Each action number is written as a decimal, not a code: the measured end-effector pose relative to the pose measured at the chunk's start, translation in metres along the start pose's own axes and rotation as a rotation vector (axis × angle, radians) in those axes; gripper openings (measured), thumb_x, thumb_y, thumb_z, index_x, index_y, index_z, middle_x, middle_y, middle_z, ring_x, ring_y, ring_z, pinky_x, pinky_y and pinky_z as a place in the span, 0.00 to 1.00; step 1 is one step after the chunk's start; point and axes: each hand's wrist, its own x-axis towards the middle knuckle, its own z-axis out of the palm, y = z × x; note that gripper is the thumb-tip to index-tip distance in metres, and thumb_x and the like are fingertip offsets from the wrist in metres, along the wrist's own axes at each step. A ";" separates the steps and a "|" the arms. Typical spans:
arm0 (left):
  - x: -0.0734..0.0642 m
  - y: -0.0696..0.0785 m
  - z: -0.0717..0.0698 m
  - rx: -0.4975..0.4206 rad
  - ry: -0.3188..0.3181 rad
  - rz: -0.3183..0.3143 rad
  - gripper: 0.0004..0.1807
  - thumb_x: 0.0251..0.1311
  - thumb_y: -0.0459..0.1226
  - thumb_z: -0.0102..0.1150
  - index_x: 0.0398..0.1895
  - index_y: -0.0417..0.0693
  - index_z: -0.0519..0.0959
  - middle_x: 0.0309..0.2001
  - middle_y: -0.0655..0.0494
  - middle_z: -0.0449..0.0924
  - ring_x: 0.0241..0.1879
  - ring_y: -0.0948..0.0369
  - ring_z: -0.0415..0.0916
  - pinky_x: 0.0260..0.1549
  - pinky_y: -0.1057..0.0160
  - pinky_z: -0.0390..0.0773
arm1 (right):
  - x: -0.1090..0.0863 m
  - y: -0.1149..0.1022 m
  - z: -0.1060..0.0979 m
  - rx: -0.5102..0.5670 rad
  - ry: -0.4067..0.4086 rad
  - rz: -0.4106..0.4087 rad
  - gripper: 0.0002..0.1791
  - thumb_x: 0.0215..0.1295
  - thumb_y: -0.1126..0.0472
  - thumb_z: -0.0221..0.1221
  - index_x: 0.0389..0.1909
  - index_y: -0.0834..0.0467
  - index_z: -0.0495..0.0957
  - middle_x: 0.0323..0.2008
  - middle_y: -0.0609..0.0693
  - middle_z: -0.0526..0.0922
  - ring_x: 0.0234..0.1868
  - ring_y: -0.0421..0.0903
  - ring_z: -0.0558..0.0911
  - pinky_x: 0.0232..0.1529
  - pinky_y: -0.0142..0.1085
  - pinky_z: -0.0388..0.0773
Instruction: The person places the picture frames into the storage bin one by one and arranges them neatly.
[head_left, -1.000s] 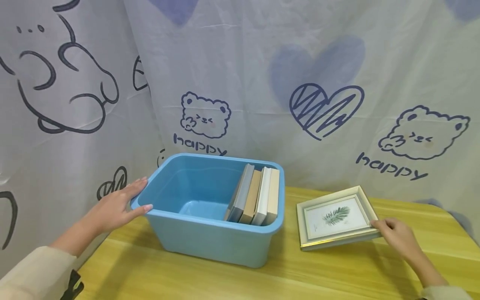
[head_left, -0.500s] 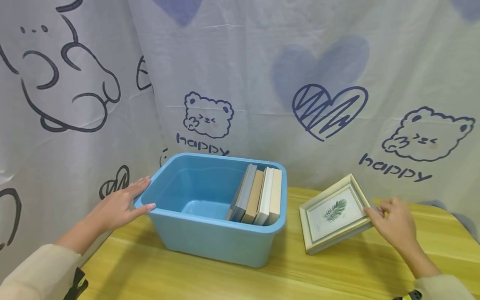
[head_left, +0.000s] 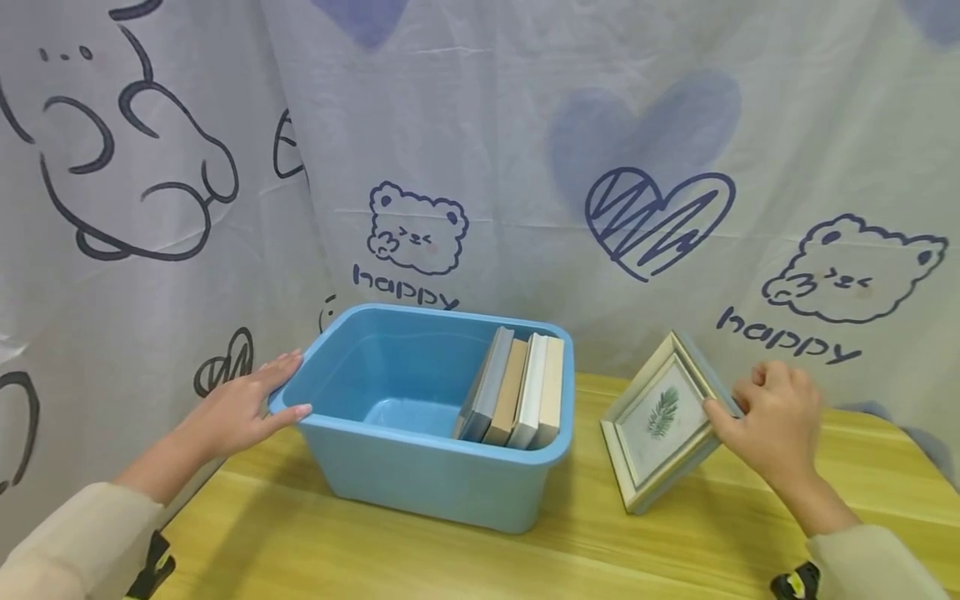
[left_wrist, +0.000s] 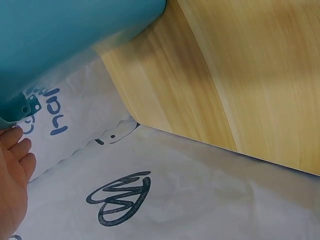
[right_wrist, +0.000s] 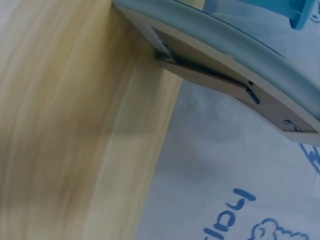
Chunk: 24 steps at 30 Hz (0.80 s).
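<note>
My right hand pinches the right edge of a cream picture frame with a green leaf print. The frame is tilted up, its lower edge at the wooden table. The right wrist view shows its back, with a stand leg and small metal clips. My left hand holds the near left corner of a blue plastic bin, thumb along the front rim. In the left wrist view, fingers curl under the rim. Several flat, thick-edged pieces, grey, tan and cream, stand upright at the bin's right end.
The bin and frame are on a yellow wood-grain table. Behind it and at the left hangs a pale curtain with hearts and bear drawings. A gap of bare tabletop lies between bin and frame.
The right hand has raised the frame's right side, so it goes from nearly flat to steeply tilted. That hand has moved up and left. The left hand stays at the bin's corner.
</note>
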 end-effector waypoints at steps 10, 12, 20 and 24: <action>-0.001 -0.001 0.000 0.004 0.007 0.011 0.40 0.57 0.53 0.54 0.66 0.34 0.62 0.66 0.36 0.62 0.62 0.38 0.63 0.53 0.37 0.68 | 0.010 -0.017 0.003 -0.073 0.173 -0.239 0.32 0.56 0.42 0.43 0.11 0.68 0.70 0.29 0.63 0.70 0.30 0.61 0.64 0.30 0.53 0.56; -0.002 -0.001 0.001 0.005 0.010 0.006 0.40 0.58 0.53 0.54 0.66 0.35 0.62 0.66 0.37 0.62 0.62 0.38 0.64 0.52 0.36 0.68 | 0.011 -0.020 0.004 -0.072 0.181 -0.282 0.32 0.58 0.42 0.43 0.12 0.68 0.69 0.29 0.64 0.70 0.31 0.61 0.63 0.31 0.52 0.55; -0.002 -0.001 0.003 -0.002 0.015 0.012 0.39 0.59 0.52 0.53 0.66 0.34 0.61 0.66 0.36 0.62 0.61 0.37 0.63 0.54 0.36 0.67 | 0.017 -0.025 0.002 -0.056 0.241 -0.252 0.29 0.53 0.46 0.46 0.11 0.69 0.66 0.28 0.64 0.68 0.33 0.61 0.61 0.33 0.53 0.51; -0.001 -0.001 0.004 -0.012 0.015 0.011 0.39 0.59 0.52 0.53 0.66 0.34 0.61 0.66 0.36 0.61 0.62 0.37 0.63 0.54 0.36 0.66 | 0.020 -0.027 -0.002 -0.094 0.232 -0.183 0.27 0.49 0.48 0.46 0.11 0.70 0.67 0.29 0.64 0.68 0.33 0.62 0.62 0.33 0.54 0.53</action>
